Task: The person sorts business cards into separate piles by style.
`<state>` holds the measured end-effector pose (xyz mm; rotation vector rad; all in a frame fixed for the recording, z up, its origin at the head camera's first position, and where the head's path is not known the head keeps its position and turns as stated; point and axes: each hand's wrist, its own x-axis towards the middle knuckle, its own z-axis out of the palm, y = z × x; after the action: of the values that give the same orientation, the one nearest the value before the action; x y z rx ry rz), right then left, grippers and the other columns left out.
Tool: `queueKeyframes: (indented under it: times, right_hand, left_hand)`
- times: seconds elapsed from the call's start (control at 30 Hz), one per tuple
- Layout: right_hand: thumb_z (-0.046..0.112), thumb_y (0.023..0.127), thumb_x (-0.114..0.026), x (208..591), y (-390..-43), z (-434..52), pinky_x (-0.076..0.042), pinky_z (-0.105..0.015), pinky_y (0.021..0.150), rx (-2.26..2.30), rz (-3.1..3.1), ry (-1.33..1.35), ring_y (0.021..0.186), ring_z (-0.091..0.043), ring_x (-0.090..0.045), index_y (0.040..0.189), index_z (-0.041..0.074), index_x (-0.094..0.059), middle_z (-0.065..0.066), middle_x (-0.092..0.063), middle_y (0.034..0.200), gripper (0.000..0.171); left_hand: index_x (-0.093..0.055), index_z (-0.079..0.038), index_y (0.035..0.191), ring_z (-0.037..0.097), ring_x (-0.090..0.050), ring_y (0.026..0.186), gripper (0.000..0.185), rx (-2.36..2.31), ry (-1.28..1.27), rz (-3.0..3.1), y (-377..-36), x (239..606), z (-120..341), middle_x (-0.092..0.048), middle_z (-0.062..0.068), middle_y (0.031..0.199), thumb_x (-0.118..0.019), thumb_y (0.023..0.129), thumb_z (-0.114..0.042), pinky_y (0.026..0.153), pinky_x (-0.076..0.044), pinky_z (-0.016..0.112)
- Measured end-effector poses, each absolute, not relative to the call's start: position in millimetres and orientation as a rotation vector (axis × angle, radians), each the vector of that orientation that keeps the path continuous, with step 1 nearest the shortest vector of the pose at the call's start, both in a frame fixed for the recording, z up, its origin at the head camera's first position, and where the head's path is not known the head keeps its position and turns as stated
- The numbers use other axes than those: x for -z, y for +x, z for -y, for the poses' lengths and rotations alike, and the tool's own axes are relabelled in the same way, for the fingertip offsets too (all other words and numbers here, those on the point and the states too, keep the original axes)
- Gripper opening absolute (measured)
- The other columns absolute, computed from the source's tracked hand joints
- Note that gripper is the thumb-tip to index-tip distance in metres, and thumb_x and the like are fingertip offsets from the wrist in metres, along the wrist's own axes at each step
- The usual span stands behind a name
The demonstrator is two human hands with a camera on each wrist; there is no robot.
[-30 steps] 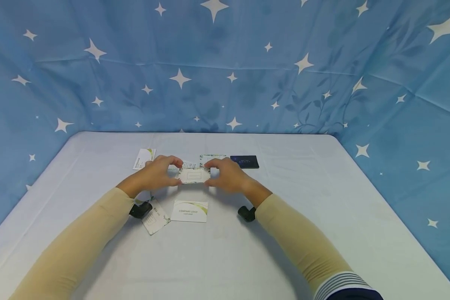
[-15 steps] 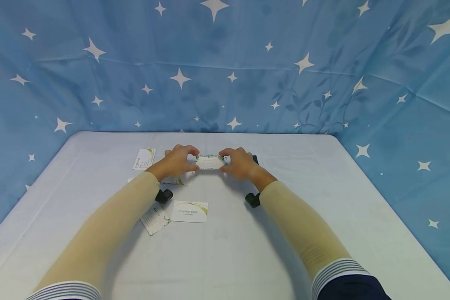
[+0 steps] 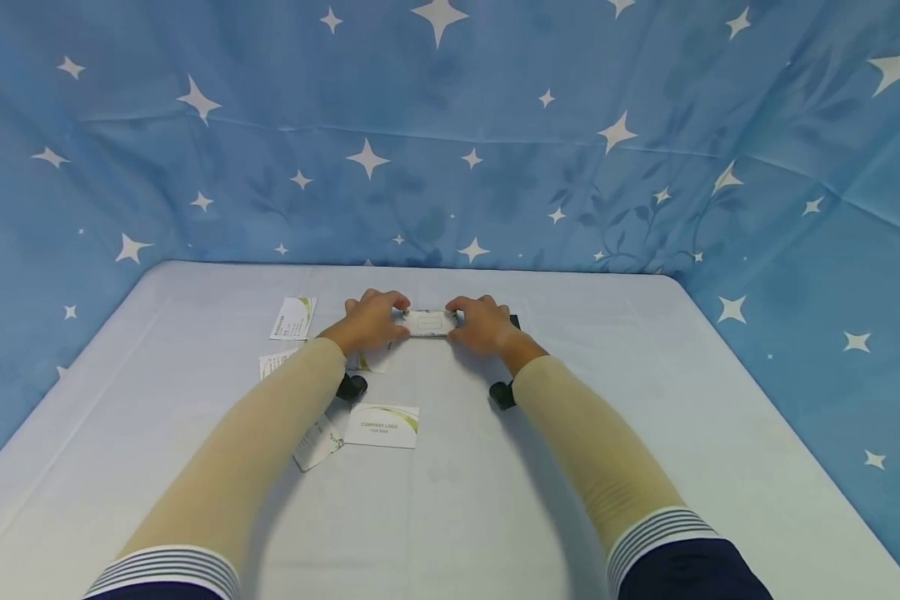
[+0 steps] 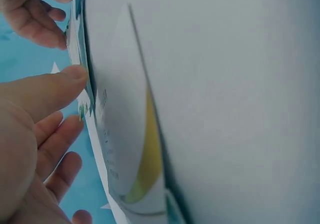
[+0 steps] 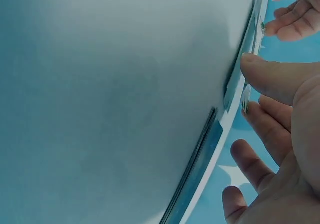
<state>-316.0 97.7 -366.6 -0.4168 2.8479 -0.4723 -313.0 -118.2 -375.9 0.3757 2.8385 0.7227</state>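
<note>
Both grips (image 3: 427,323) on framed card (image 3: 429,322)

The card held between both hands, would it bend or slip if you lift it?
The card looks thin and flat, so it is probably light and slightly flexible. The left hand and right hand pinch its ends, which likely keeps it steady; its surface may be slippery.

You can read only one text clearly: the white business card with the green swoosh (image 3: 381,426), which lies on the table near your left forearm, carries the words "COMPANY LOGO", with a smaller line under it that is too small to read. The other cards also carry printed lines, for example the card at the far left (image 3: 293,318), but these are too small to read.
</note>
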Motion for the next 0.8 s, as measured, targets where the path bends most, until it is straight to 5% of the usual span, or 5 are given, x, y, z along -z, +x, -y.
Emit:
queueKeyframes:
  times: [0.8]
  right_hand:
    - [0.031,0.095,-0.069,373.6,-321.7,-96.5,-0.027,-0.055,0.104,0.466,-2.842,-0.362,0.129,-0.035,-0.038,0.147,0.020,-0.052,-0.006,-0.053,0.143,0.056]
  left_hand:
    - [-0.051,-0.012,0.145,0.029,-0.038,0.130,0.057,-0.598,0.340,-2.802,-315.9,368.9,109.1,-0.054,0.006,0.142,-0.072,0.095,-0.026,0.100,-0.023,0.051]
